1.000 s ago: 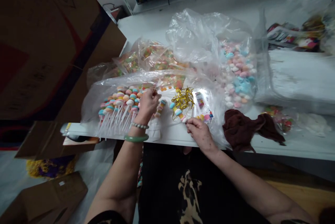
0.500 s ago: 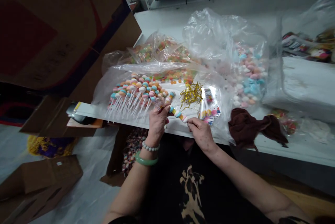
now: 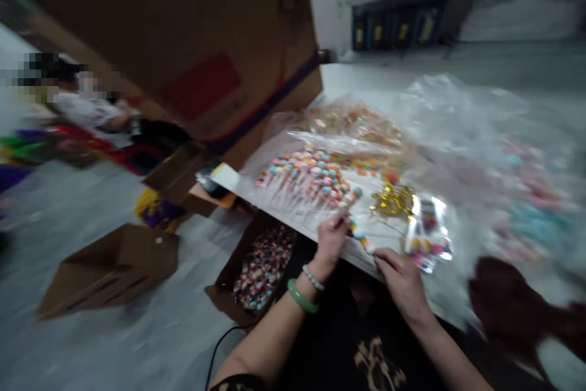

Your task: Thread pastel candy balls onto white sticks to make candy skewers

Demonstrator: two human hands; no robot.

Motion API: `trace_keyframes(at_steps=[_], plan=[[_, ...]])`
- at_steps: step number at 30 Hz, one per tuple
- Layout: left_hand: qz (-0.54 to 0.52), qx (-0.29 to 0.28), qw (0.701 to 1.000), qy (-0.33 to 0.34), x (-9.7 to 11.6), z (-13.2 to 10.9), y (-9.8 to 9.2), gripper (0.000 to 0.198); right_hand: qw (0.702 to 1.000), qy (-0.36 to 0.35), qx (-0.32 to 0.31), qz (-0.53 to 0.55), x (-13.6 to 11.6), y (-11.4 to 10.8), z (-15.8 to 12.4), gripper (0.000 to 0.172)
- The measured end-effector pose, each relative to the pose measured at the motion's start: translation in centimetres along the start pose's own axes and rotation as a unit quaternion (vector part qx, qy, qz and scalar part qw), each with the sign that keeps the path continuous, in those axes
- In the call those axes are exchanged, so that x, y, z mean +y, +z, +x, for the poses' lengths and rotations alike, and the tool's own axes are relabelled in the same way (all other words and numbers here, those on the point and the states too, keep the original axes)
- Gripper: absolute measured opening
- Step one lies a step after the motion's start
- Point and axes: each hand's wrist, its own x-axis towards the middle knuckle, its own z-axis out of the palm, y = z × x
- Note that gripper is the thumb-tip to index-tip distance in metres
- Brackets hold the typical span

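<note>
- Our view has swung leftward since the earlier frame, bringing another person [image 3: 86,109] and more floor [image 3: 178,318] into sight; we see the hands at the same marshmallow skewer.
- We find that marshmallow skewer [image 3: 361,238] slung between the hands, over the front edge of the desk [image 3: 341,78].
- Our right hand [image 3: 399,272] pinches its lower end; our left hand [image 3: 332,237] is closed at the upper end, though blur hides its exact hold.
- If either pinch loosens, we could drop it off the edge, perhaps into the carton [image 3: 218,301] below.
- Squeezing or twisting hard might dent the soft-looking pieces or push them along.
- Our left wrist's green bangle [image 3: 302,296] could knock the white sticks [image 3: 293,196] jutting toward the edge, and the piled skewers [image 3: 315,170] might then slide.
- Dragging across the gold ties [image 3: 394,199] could scatter them over the foil pouches [image 3: 429,232].
- Looking aside while holding, we might misjudge the grip.
</note>
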Motion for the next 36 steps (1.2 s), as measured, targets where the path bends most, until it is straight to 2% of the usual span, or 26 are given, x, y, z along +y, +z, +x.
trace_keyframes(at_steps=[4,9,11,14,15,17,20,22,24,27,29,31,34,36], plan=[[0.093,0.004,0.992,0.079,-0.9,0.5,0.2,0.021,1.000,0.026,-0.004,0.012,1.2,0.7,1.8,0.029],[0.131,0.065,0.987,0.061,-2.3,-0.3,0.9,0.023,0.988,0.097,-0.014,0.115,1.8,2.8,2.4,0.032],[0.096,0.050,0.994,0.027,-2.2,-0.2,0.8,0.022,0.975,0.142,-0.029,0.167,1.7,2.9,2.4,0.034],[-0.056,0.015,0.992,-0.110,-0.6,0.1,-0.1,0.027,0.954,0.201,-0.021,0.221,0.9,1.8,2.3,0.034],[-0.125,0.008,0.980,-0.153,0.2,0.1,-0.5,0.030,0.949,0.204,0.002,0.239,0.5,1.2,2.2,0.033],[-0.220,0.025,0.958,-0.182,1.8,0.0,-1.4,0.038,0.943,0.182,0.047,0.275,-0.8,0.1,2.0,0.032],[-0.288,-0.004,0.932,-0.222,2.9,-0.1,-1.8,0.037,0.934,0.141,0.038,0.326,-2.8,-0.2,1.9,0.031],[-0.314,-0.034,0.916,-0.246,2.9,-0.4,-1.1,0.034,0.945,0.098,0.039,0.310,-3.6,0.8,2.1,0.031],[-0.342,-0.055,0.905,-0.247,2.7,-1.0,0.2,0.030,0.961,0.023,0.049,0.273,-3.8,2.1,2.2,0.034],[-0.378,-0.058,0.892,-0.240,2.7,-1.9,2.0,0.022,0.980,-0.015,0.067,0.187,-3.1,3.4,2.2,0.028],[-0.390,-0.068,0.886,-0.242,3.0,-2.2,2.4,0.020,0.984,-0.017,0.087,0.154,-2.2,3.5,2.1,0.020],[-0.385,-0.107,0.882,-0.250,3.4,-2.3,2.0,0.021,0.981,-0.011,0.097,0.166,-1.5,3.1,2.3,0.016],[-0.335,-0.160,0.888,-0.272,3.6,-2.3,0.7,0.029,0.966,0.049,0.063,0.245,-1.0,2.0,2.6,0.019],[-0.281,-0.147,0.907,-0.278,3.2,-2.3,-0.1,0.030,0.950,0.107,0.031,0.291,-0.9,1.4,2.7,0.021]])
